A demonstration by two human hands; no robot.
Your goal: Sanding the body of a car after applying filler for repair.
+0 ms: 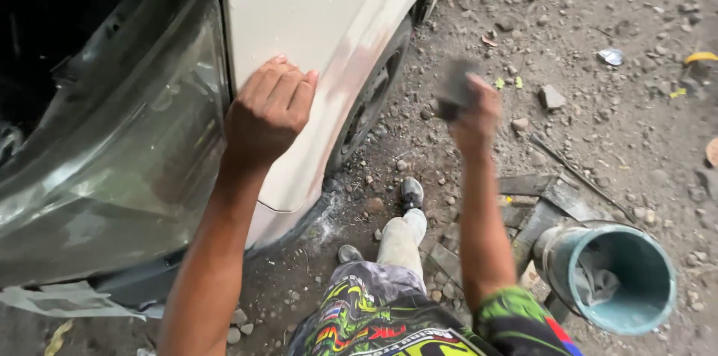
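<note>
bright patterned shorts point(366, 322) and bent knees sit closest, crouched on the gravel ground point(621, 124) beside a teal plastic bucket point(613, 277). left hand point(269, 113) rests with curled fingers point(288, 87) flat against the white car fender panel point(314, 19), holding nothing, seemingly to steady or feel it. right hand point(473, 120) hangs away from the panel, closed around a dark grey sanding block point(456, 87).

Soft daylight is lighting everything pretty evenly, the right hand point(473, 113) is blurring, and the top-left corner is going black.
</note>
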